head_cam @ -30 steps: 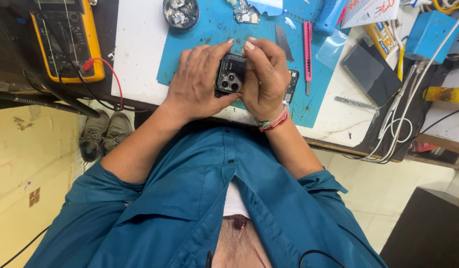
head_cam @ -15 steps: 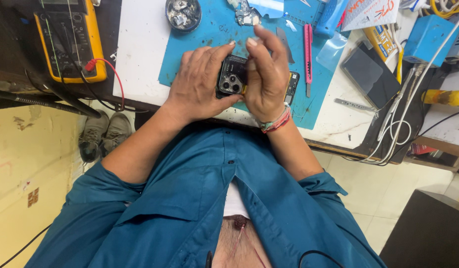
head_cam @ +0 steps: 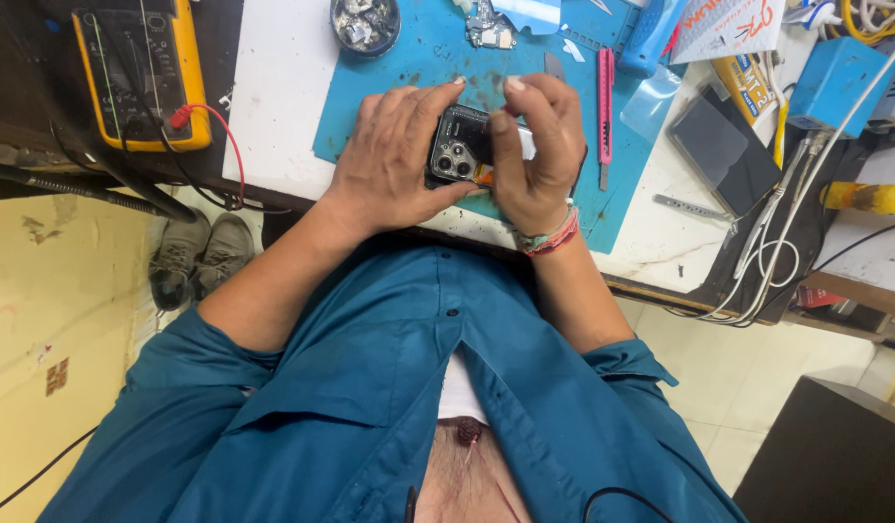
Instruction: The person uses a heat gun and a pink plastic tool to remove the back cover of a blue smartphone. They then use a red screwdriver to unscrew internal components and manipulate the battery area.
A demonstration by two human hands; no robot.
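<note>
1. Above the near edge of the blue mat (head_cam: 418, 58), both hands hold a dark phone (head_cam: 457, 147) with its back and camera lenses facing up.
2. Left hand (head_cam: 394, 160): fingers curled around the left side of the phone, thumb along its near edge. The grip is closed on the phone.
3. Right hand (head_cam: 539, 145): fingers bent over the right side of the phone, thumb pressed on its back just beside the lenses. This grip is also closed on the phone. A red and white wristband (head_cam: 549, 237) sits on this wrist.
4. Pink knife (head_cam: 605, 92): lies on the mat, just right of the right hand, pointing away from the person.
5. Round dish (head_cam: 365, 24): stands at the far left part of the mat and holds small metal parts.
6. Yellow meter (head_cam: 142, 73): lies well left of the mat, with a red lead (head_cam: 229, 145) running from it.
7. Dark flat panel (head_cam: 723, 150): lies right of the mat, near white cables (head_cam: 786, 232).
8. Grey shoes (head_cam: 200, 257): stand on the floor, below the mat's left side.
</note>
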